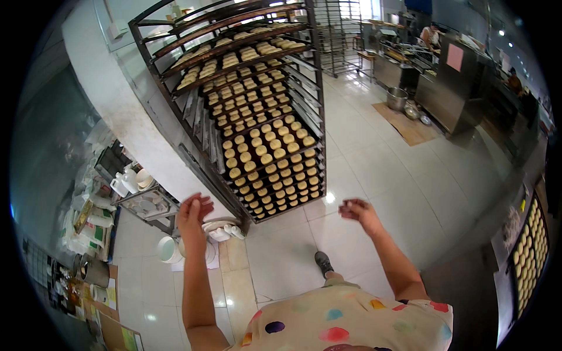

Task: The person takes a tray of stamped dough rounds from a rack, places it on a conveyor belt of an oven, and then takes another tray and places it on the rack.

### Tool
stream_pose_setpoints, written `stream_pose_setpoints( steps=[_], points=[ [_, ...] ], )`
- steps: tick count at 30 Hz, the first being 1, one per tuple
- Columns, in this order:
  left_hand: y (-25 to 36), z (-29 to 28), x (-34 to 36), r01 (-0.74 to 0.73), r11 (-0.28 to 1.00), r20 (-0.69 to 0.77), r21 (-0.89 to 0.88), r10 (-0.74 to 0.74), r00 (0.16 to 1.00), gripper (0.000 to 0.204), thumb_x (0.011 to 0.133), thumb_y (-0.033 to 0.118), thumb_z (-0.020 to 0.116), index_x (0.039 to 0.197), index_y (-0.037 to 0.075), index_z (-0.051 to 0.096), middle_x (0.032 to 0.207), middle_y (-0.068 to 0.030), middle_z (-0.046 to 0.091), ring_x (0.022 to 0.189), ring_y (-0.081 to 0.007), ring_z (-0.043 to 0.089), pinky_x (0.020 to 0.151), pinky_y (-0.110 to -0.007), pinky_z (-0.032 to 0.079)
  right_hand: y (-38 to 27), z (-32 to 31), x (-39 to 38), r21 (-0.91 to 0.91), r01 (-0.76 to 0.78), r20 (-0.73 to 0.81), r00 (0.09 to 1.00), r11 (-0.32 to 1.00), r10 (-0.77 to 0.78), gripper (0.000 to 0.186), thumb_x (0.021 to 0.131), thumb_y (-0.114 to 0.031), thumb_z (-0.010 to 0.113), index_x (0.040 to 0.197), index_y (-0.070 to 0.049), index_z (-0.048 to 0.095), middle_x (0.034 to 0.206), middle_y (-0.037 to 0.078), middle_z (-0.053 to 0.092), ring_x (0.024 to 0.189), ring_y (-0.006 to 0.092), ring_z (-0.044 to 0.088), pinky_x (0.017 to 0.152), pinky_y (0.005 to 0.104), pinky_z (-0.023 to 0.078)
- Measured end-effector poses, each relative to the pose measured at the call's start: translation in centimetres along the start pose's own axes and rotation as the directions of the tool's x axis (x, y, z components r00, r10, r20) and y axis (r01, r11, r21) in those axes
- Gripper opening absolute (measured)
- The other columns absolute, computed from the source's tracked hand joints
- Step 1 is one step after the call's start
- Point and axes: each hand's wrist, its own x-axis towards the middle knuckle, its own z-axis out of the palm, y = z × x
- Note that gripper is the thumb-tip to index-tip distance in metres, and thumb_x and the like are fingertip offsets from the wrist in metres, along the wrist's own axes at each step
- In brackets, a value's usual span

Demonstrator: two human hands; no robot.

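Observation:
My left hand (pixel 193 213) is raised in front of the lower left of a tall dark metal rack (pixel 319 99), its fingers loosely bent and apart, holding nothing. My right hand (pixel 358 212) hangs in the air right of the rack's base, fingers slightly curled but apart, also empty. The rack bears several dark trays of pale round dough pieces (pixel 266 157); the upper trays carry longer shaped pieces (pixel 246 54). A gap of floor lies between both hands and the rack.
A white pillar (pixel 102 70), a low shelf with containers (pixel 149 202) and buckets (pixel 168 250) stand left. A tray of dough (pixel 530 257) is at right. Metal worktables, pots (pixel 397 98) on cardboard, another rack (pixel 342 41) and co-workers (pixel 429 36) are behind. My shoe (pixel 323 263) stands on tiles.

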Motion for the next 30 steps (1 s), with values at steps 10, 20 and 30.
stream_pose_setpoints(
  steps=[10, 20, 30],
  points=[
    [9.4, 8.1, 25.9, -0.206, 0.955, 0.051, -0.214, 0.222, 0.974, 0.032, 0.087, 0.019, 0.055, 0.107, -0.006, 0.050, 0.105, -0.0199, 0.058, 0.096, -0.0267, 0.059, 0.087, -0.033, 0.049, -30.7, 12.1, 23.5, 0.324, 0.497, 0.358, 0.723, 0.805, -0.590, 0.054, 0.085, -0.020, 0.057, 0.124, 0.010, 0.035, 0.115, 0.022, 0.052, 0.105, 0.0278, 0.054, 0.094, 0.0346, 0.045],
    [13.0, 9.6, 45.4, -0.061, 0.887, 0.008, -0.458, 0.073, 0.997, 0.060, 0.084, 0.018, 0.060, 0.116, -0.019, 0.027, 0.114, -0.0339, 0.043, 0.107, -0.0416, 0.050, 0.089, -0.038, 0.050, -42.8, 21.9, 41.1, 0.449, 0.418, 0.312, 0.755, 0.790, -0.576, 0.067, 0.078, -0.017, 0.066, 0.128, 0.004, 0.028, 0.130, 0.033, 0.021, 0.115, 0.0387, 0.040, 0.095, 0.0389, 0.045],
    [12.3, 10.8, 55.4, -0.035, 0.820, 0.103, -0.571, 0.114, 0.988, 0.049, 0.086, 0.016, 0.055, 0.116, -0.015, 0.031, 0.117, -0.0339, 0.044, 0.111, -0.0463, 0.045, 0.095, -0.051, 0.043, -44.1, 28.2, 48.6, 0.631, 0.319, 0.252, 0.778, 0.707, -0.575, 0.049, 0.078, -0.014, 0.065, 0.113, 0.005, 0.038, 0.110, 0.025, 0.044, 0.105, 0.0381, 0.049, 0.088, 0.0491, 0.050]
  ],
)
